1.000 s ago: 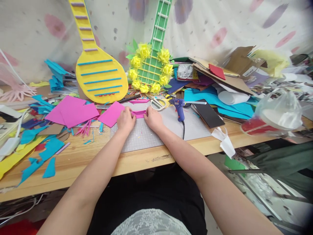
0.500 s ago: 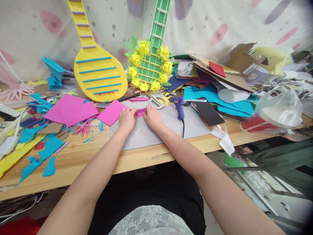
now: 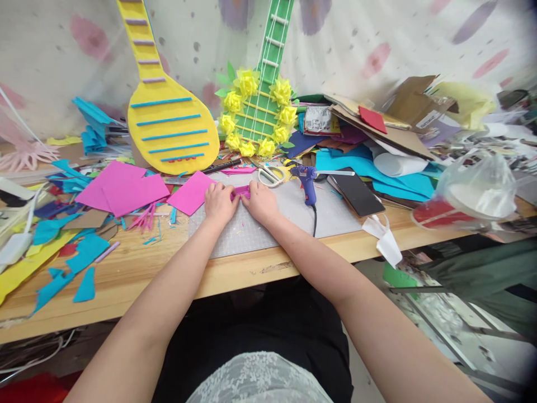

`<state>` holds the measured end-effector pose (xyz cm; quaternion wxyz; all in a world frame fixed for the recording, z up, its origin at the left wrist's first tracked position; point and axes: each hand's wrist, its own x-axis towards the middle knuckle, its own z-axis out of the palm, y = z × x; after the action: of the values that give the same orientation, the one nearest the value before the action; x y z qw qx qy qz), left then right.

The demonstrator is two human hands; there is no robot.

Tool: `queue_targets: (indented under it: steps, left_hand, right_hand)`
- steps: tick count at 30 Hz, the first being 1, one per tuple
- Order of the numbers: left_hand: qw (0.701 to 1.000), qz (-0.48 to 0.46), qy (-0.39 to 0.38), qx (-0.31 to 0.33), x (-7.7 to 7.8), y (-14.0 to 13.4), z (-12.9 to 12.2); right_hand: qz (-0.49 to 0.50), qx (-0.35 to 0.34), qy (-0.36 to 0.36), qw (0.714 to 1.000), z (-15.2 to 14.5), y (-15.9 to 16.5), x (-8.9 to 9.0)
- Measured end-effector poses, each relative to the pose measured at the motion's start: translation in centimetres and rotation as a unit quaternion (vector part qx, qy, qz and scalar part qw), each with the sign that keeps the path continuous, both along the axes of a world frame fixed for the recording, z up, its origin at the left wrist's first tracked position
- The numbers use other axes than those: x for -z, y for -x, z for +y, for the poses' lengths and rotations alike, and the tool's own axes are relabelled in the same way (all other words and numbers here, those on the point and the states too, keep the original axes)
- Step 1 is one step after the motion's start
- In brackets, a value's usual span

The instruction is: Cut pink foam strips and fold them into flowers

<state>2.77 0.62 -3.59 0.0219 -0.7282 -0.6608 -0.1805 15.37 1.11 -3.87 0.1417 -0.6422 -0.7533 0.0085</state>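
Between my two hands lies a narrow folded strip of magenta paper (image 3: 241,191) on the grey cutting mat (image 3: 235,238). My left hand (image 3: 220,202) has its fingers closed on the strip's left end, and my right hand (image 3: 260,201) grips the right end, thumbs close together. A square pink sheet (image 3: 192,192) lies beside my left hand. Just beyond my right hand are white-handled scissors (image 3: 272,177) and a blue glue gun (image 3: 308,183) with a glue stick in it.
A yellow paper guitar shape (image 3: 172,123) and a green one (image 3: 260,112) with yellow flowers lean at the back. Pink sheets (image 3: 126,190) and blue scraps lie left. A phone (image 3: 356,191), stacked paper and a bagged tub (image 3: 461,201) stand right.
My thumbs have come closer together along the magenta strip, the left hand shifting slightly right. The things around have stayed put.
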Motion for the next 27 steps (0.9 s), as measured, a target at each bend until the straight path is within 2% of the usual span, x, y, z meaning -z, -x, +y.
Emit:
queue_targets:
  steps: [14, 27]
  left_hand:
    - [0.998, -0.049, 0.030, -0.016, 0.0, 0.3, -0.3]
    - [0.997, -0.058, 0.051, -0.011, 0.0, 0.8, -0.2]
  right_hand:
    - [0.011, 0.025, 0.036, 0.999, -0.4, -1.3, -0.9]
    - [0.011, 0.021, 0.038, 0.999, -0.2, -1.4, -0.5]
